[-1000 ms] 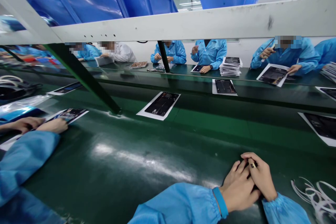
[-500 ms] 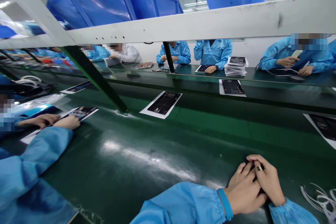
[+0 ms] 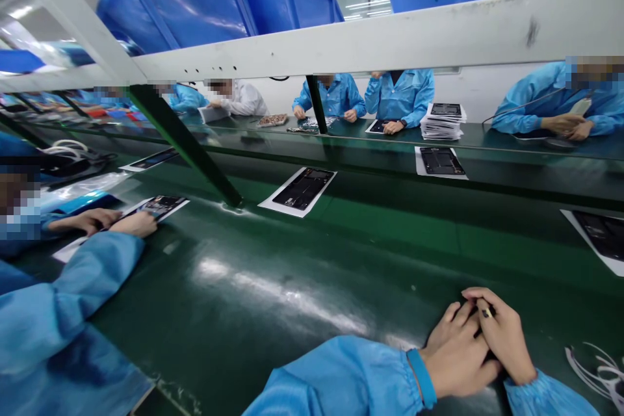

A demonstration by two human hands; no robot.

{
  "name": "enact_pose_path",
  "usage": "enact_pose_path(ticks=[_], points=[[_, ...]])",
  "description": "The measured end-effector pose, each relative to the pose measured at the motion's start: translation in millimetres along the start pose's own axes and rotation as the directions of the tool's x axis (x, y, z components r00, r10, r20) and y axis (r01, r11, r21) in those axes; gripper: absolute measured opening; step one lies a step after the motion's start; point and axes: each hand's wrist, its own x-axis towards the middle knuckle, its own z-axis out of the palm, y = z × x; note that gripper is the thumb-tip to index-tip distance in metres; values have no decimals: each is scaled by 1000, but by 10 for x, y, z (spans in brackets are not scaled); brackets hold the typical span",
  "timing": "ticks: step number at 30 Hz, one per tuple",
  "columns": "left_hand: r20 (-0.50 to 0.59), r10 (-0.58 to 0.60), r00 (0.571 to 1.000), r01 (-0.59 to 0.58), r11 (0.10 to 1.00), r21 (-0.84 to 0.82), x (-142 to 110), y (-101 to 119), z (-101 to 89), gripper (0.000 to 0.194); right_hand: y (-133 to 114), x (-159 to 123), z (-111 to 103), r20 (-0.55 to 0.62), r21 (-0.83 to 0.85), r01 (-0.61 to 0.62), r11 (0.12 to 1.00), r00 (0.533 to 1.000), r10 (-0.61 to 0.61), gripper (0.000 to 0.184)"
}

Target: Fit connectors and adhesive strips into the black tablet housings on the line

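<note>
My left hand (image 3: 458, 354) rests on the green tabletop (image 3: 312, 338), its fingers stretched out and a blue band (image 3: 422, 378) around the wrist. Across its fingers lies my right hand (image 3: 509, 338), fingers loosely extended, with a ring (image 3: 486, 313) on one finger. The two hands touch each other, and I see no object in either. Beyond them, a dark tablet-like device with exposed inner parts (image 3: 303, 190) lies on a white sheet. A similar dark device (image 3: 604, 234) sits at the right edge, partly out of frame.
White cables (image 3: 602, 374) lie right of my hands. At left, a co-worker's hands (image 3: 134, 224) work on another device. A green post (image 3: 185, 143) and a white shelf beam (image 3: 341, 45) carrying blue bins (image 3: 180, 6) stand ahead. Several co-workers sit opposite, near a stack of sheets (image 3: 442, 123).
My hands keep the same pose; the view has shifted slightly. The near devices have slid a little left relative to the post. Opposite, one co-worker's hands have moved apart.
</note>
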Motion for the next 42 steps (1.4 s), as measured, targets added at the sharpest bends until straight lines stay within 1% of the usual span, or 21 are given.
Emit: enact_pose_path(ticks=[6,15,23,26,42], points=[[11,-6,1000,5,1000,18,3,-1,-27,51,-13,4,7,2,2,8,1000,1000,-8,29],[15,0,1000,0,1000,-22,-4,-13,15,55,-41,5,10,1,-6,15,1000,1000,-15,29],[38,-6,999,7,1000,-17,-4,-6,-25,56,-7,2,29,-2,-12,18,1000,1000,-18,29],[30,-6,1000,7,999,-32,-3,-4,-24,57,-18,5,27,-6,-10,21,1000,1000,-21,29],[26,-8,1000,8,1000,-30,2,-14,1,53,-38,-3,22,-6,8,8,1000,1000,-8,28]])
